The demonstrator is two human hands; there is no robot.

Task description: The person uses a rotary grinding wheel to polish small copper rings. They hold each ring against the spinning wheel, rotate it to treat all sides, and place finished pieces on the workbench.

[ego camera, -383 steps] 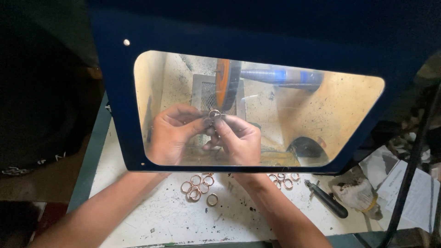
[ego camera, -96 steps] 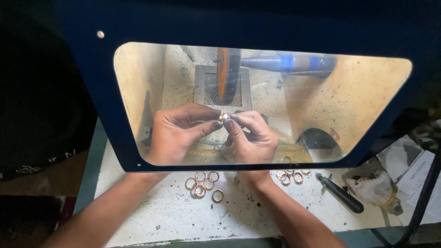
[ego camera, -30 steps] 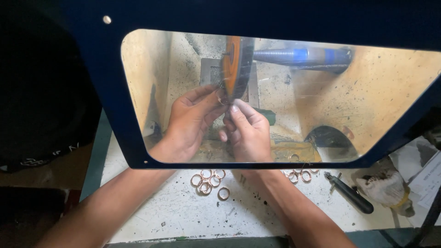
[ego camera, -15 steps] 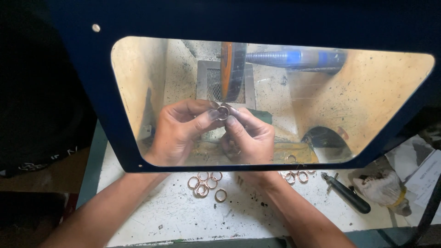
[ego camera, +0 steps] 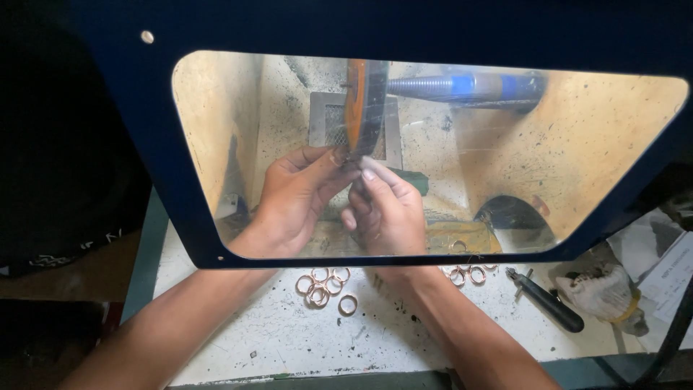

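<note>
While my left hand [ego camera: 296,195] and right hand [ego camera: 386,209] pinch something too small to identify against the wheel [ego camera: 364,108], rings [ego camera: 321,283] lie on the worktop [ego camera: 289,339].

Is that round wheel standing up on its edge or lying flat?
Standing on its edge. The wheel shows as a thin upright band on a sideways shaft, with both hands' fingertips against its lower rim.

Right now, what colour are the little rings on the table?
The rings are coppery pink-gold, seen best in the head view.

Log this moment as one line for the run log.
left hand + right hand: at polishing wheel | behind shield | copper rings on bench
</note>
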